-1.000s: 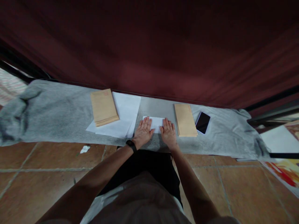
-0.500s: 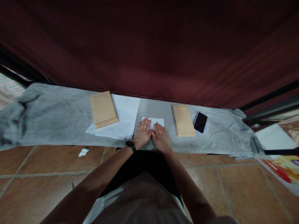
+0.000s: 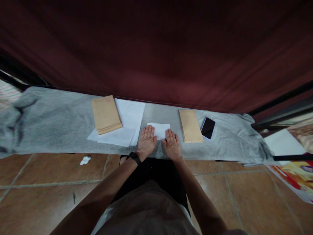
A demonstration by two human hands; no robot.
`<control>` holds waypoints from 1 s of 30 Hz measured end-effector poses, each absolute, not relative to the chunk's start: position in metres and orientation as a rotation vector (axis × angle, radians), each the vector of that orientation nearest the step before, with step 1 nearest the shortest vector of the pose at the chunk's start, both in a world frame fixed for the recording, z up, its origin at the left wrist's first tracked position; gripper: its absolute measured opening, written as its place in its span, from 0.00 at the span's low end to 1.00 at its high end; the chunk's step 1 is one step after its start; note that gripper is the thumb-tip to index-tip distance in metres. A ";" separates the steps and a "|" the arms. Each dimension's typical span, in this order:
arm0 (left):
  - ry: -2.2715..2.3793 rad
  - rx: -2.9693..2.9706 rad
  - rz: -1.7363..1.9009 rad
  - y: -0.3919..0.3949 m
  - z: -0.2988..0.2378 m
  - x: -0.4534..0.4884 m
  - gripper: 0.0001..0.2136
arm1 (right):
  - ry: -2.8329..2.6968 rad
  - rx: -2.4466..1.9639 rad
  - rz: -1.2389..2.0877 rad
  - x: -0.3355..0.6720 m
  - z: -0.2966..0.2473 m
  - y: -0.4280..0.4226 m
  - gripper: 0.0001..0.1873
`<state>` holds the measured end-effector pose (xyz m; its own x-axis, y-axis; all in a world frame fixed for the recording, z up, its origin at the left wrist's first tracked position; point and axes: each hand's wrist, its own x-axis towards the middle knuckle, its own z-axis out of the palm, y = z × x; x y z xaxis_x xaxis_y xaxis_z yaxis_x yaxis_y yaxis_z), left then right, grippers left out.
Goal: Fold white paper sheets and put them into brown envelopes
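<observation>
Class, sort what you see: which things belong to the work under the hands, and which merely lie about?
In hand: small folded white paper, touched by flat left hand and right hand.
Lying about: left tan envelope stack; right tan envelope stack; loose white sheets; black phone; white floor scrap.

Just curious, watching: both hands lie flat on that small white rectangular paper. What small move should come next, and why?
Probably slide the right hand outward along the small white rectangular paper to press it flat: both it and the left hand rest open on its near edge, nothing gripped.
</observation>
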<state>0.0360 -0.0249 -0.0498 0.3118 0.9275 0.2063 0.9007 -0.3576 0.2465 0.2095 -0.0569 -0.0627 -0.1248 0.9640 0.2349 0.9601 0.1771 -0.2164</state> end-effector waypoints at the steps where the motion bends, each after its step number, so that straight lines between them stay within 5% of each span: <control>1: 1.661 2.513 0.475 -0.026 -0.049 0.040 0.27 | -2.139 -1.835 0.018 0.209 -0.062 -0.057 0.31; 30: 1.514 2.590 0.401 -0.013 -0.047 0.030 0.28 | -2.064 -1.885 0.035 0.212 -0.061 -0.064 0.30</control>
